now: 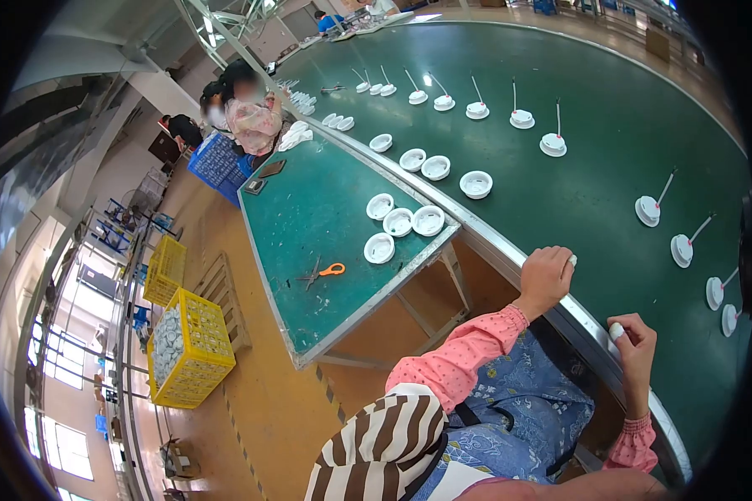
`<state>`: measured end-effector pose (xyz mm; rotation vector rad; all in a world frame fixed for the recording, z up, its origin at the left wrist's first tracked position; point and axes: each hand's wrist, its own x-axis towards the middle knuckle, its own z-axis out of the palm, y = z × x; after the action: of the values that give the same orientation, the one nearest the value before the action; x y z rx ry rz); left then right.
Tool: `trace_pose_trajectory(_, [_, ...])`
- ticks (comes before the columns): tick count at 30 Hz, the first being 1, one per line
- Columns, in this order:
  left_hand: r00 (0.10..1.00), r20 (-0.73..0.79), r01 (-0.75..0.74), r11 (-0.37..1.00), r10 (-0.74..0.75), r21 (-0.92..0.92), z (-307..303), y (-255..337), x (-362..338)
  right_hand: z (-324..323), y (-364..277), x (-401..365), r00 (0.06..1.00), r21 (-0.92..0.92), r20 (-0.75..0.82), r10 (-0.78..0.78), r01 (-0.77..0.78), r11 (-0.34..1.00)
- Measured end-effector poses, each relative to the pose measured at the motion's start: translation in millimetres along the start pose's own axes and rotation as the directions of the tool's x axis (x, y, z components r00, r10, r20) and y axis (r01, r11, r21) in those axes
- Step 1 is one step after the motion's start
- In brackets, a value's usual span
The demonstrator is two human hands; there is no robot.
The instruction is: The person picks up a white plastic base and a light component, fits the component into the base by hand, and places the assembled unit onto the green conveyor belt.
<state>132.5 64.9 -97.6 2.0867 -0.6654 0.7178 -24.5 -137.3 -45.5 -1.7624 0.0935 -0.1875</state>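
Note:
My left hand point(546, 281) is curled above the metal rail point(593, 321) of the green conveyor belt, with a white covering on a fingertip. Just beyond the rail, my right hand point(635, 344) is bent over the belt's edge, fingers folded and a white cap on the thumb. No object sticks out of either hand; the palms are hidden. The nearest part to my right hand is a white round fixture with a wire point(729, 320). A white round cup point(476, 184) lies on the belt beyond my left hand.
White wired fixtures point(553, 144) line the green belt point(593, 217). Left of it, a side table point(309, 213) bears several white cups point(379, 248) and orange-handled scissors point(332, 269). Yellow crates point(200, 367) stand on the floor. Co-workers point(252, 117) sit farther along.

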Motion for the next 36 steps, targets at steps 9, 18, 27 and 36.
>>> trace_pose_trajectory(9, [1.0, -0.011, -0.015, 1.0, 0.015, -0.001, 0, -1, 0, 6, 17, -13, 0.953, -0.209, -0.119, -0.279, 0.251, 0.945])
trace_pose_trajectory(18, [1.0, -0.023, -0.01, 1.0, 0.01, -0.017, 0, 0, 1, 10, 3, -7, 0.925, -0.326, -0.094, -0.368, 0.321, 0.889])
trace_pose_trajectory(27, [1.0, -0.023, 0.002, 1.0, -0.003, -0.018, -2, 2, 1, -4, 10, 23, 0.846, -0.559, -0.026, -0.532, 0.429, 0.71])
trace_pose_trajectory(36, [1.0, -0.025, 0.001, 0.999, -0.002, -0.042, -1, 2, 2, -8, 13, 21, 0.887, -0.484, -0.104, -0.45, 0.35, 0.802])
